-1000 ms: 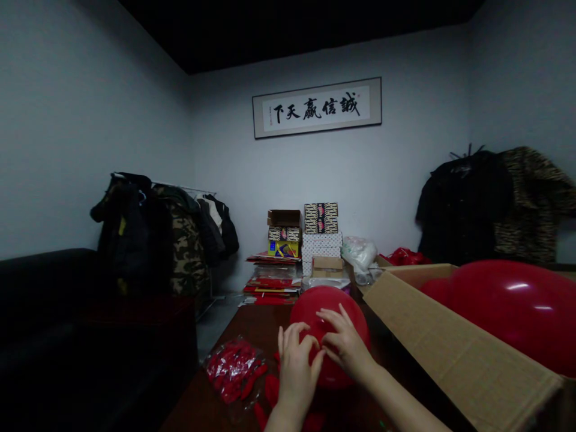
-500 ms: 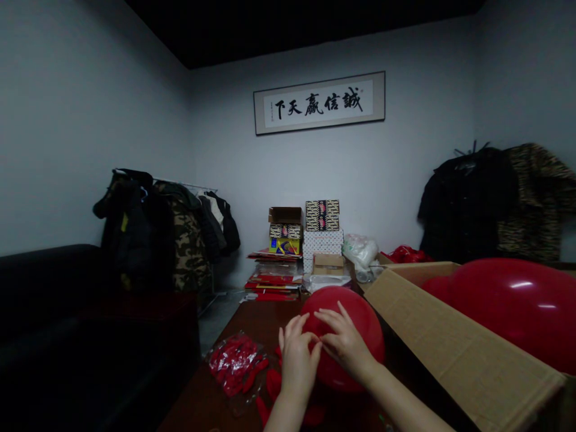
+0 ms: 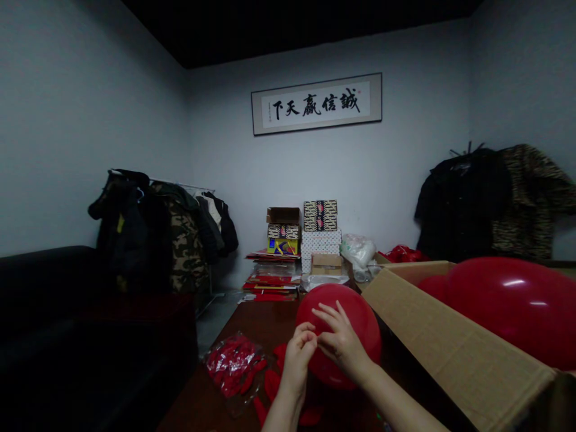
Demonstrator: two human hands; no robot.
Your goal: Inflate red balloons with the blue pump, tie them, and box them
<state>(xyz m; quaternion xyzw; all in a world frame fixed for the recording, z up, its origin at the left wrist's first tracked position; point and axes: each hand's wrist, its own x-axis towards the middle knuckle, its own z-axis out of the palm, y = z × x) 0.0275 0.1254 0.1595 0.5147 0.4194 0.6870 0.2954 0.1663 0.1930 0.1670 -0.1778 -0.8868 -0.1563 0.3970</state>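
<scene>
An inflated red balloon point(image 3: 362, 324) is above the near part of the table, its body beyond my hands. My left hand point(image 3: 299, 355) is closed, with thumb and fingers pinched together at the balloon's near side. Against it, my right hand point(image 3: 341, 339) pinches with thumb and index finger while its other fingers fan out over the balloon. The balloon's neck lies between the fingertips and is mostly hidden. Uninflated red balloons point(image 3: 272, 384) lie on the table below my left hand, beside a clear bag of red balloons point(image 3: 234, 363).
A cardboard box point(image 3: 454, 342) holding large inflated red balloons point(image 3: 508, 306) stands at the right. Stacked boxes point(image 3: 320, 243) and red flat items point(image 3: 272, 282) are at the far end of the brown table point(image 3: 252, 318). A dark sofa point(image 3: 49, 300) is at the left.
My left hand's fingers have curled in from a more spread pose. The right hand keeps its pinch at the balloon. The whole view has shifted slightly.
</scene>
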